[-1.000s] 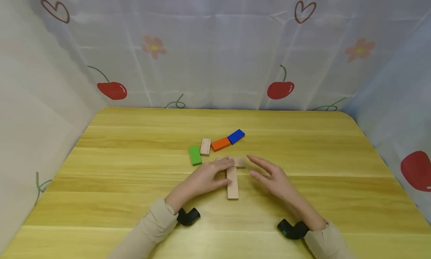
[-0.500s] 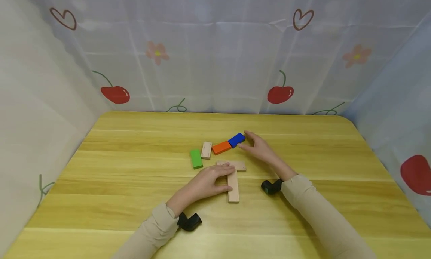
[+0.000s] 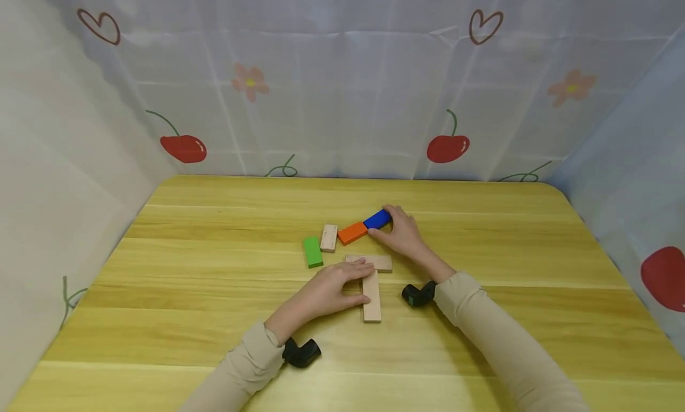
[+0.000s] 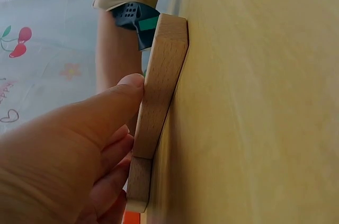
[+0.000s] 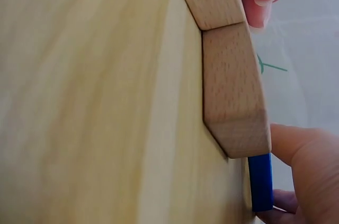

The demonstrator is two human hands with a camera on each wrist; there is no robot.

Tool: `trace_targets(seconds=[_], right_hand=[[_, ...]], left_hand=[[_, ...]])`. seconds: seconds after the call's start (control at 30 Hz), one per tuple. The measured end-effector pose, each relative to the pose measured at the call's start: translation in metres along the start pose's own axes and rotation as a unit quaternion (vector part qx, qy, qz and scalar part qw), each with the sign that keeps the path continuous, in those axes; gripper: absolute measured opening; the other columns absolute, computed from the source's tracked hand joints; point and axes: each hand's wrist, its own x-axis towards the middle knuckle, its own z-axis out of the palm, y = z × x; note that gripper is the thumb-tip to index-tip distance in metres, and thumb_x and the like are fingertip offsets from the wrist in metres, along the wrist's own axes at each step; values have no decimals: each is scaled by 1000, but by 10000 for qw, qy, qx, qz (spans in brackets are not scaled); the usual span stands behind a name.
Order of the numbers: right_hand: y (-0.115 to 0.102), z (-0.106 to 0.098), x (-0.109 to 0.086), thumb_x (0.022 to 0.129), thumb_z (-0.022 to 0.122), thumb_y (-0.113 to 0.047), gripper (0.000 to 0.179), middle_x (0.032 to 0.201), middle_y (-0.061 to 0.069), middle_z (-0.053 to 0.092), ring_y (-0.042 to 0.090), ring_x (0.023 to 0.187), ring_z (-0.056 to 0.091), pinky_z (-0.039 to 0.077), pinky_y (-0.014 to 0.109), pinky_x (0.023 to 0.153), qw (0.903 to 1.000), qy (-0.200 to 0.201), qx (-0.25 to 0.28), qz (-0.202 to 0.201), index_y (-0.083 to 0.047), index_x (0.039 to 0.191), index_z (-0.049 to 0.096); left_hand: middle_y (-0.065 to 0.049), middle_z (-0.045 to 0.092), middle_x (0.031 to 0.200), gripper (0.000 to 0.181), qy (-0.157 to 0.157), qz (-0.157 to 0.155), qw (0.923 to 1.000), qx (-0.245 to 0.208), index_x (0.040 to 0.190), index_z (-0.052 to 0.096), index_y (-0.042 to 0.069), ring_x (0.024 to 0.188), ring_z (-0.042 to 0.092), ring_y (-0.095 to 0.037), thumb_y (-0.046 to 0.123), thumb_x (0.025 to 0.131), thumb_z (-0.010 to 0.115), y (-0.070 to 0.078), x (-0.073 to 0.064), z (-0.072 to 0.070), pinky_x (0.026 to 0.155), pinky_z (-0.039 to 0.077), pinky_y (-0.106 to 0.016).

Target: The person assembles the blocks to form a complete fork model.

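Two plain wooden blocks lie flat as a T: the crosswise wooden block (image 3: 382, 263) at the top and the lengthwise wooden block (image 3: 371, 308) below it, meeting end to side. My left hand (image 3: 329, 290) rests on them, fingertips near the joint and thumb on the lengthwise block (image 4: 161, 81). Farther back, my right hand (image 3: 404, 233) pinches the blue block (image 3: 377, 219) between thumb and fingers. The blue block's left end touches an orange block (image 3: 352, 232). In the right wrist view, part of the blue block (image 5: 260, 181) shows beside the fingers.
Left of the orange block lie a short plain wooden block (image 3: 329, 238) and a green block (image 3: 313, 252). All are on a yellow wood-grain table (image 3: 214, 269). A printed curtain (image 3: 337, 91) stands along the table's back edge.
My right hand has moved from beside the T back to the blue block and now pinches it. My left hand has stayed on the T. The head view has shifted slightly.
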Motion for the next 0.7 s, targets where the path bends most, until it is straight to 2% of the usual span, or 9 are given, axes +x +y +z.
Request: trace_targets(seconds=[0.7], right_hand=[[2,0,-1,87,68,-27,69,141,29,32,43,134,19,5,57,107,9999,67,58,-64,7,139,36]], left_hand=[[-2,45,139,57,-9,-23,10000,-75,136,50,6,131,32,-11,32,88,67,-3,1,1,108,21,-30]])
